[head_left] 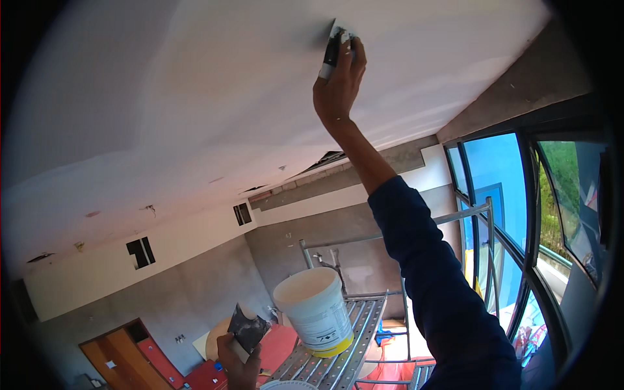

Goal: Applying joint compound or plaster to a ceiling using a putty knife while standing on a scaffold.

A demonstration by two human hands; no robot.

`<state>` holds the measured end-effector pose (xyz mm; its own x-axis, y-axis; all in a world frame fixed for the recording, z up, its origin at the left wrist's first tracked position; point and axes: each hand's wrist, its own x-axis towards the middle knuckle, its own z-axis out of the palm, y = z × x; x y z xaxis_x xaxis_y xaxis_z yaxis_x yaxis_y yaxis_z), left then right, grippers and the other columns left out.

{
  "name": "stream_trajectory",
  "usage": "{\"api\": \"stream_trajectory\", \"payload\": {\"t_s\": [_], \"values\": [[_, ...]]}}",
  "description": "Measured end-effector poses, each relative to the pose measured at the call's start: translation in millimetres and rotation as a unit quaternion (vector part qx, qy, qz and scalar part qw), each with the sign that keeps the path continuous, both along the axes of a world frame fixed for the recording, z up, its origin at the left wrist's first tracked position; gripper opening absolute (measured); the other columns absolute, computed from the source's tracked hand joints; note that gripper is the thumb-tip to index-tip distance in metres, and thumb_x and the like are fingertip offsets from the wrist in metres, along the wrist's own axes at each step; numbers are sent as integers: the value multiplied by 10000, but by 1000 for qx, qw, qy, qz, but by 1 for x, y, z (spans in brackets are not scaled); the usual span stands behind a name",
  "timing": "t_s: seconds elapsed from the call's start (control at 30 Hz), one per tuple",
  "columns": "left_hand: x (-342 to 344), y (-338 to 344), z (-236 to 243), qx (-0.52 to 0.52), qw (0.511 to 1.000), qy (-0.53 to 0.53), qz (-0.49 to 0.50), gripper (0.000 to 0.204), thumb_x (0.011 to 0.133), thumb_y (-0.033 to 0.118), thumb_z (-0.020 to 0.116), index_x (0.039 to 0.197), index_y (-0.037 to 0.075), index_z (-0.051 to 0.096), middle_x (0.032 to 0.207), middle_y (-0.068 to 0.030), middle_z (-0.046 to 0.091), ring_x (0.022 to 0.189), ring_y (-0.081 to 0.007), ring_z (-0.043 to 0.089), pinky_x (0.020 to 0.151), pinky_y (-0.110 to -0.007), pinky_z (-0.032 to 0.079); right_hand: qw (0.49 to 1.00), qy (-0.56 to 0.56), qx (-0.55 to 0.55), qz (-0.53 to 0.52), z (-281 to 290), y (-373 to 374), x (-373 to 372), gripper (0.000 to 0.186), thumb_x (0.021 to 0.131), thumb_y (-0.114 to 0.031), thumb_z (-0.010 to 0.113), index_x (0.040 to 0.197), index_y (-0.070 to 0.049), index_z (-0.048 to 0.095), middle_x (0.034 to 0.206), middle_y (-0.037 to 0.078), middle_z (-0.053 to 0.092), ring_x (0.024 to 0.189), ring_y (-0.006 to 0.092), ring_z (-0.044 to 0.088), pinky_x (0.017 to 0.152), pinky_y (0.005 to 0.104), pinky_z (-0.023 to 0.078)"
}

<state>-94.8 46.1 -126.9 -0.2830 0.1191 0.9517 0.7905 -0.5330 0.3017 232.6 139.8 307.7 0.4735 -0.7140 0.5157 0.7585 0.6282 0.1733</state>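
Note:
Raised high to the white ceiling (214, 84), my right hand (338, 94) is closed round a putty knife (331, 53) with a dark grip. The edge of its blade seems to meet the ceiling surface, where a dark shadow lies beside it. Low in the view, my left hand (239, 365) grips a second scraper (248, 330), its wide dark blade smeared with pale compound and pointing upward. Right of that hand, a white bucket (315, 309) with a yellow base stands upright on the perforated metal platform (365, 318). How full it is cannot be seen.
Metal scaffold rails (348, 242) rise behind and right of the bucket. At the lower edge shows a white round rim (289, 386). Windows (497, 179) line the right side, one pane tilted outward. A wooden door (123, 357) and red surfaces lie far below left.

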Motion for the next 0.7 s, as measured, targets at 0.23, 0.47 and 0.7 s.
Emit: {"api": "stream_trajectory", "payload": {"t_s": [0.23,0.47,0.7], "values": [[35,-71,56,-77,669,-454,-583,260,817,249,520,1000,76,582,852,-62,672,751,-190,666,553,-311,550,981,-131,-139,29,-31,47,-110,556,725,53,561,1251,-51,413,1356,192,292,1265,413,301,994,525,321],[61,-50,88,-49,611,-481,-627,215,853,165,474,946,0,575,833,-95,662,686,-178,658,576,-254,549,858,-405,-192,253,-129,17,-94,499,811,87,460,1293,-21,388,1215,155,471,1080,254,512,877,289,423],[88,-5,125,-128,479,-404,-769,214,860,148,455,1011,6,510,986,-107,579,907,-205,591,757,-329,520,613,-495,-309,533,-261,-53,-52,470,849,63,432,1303,-50,396,1032,77,536,866,127,525,720,245,429]]}}
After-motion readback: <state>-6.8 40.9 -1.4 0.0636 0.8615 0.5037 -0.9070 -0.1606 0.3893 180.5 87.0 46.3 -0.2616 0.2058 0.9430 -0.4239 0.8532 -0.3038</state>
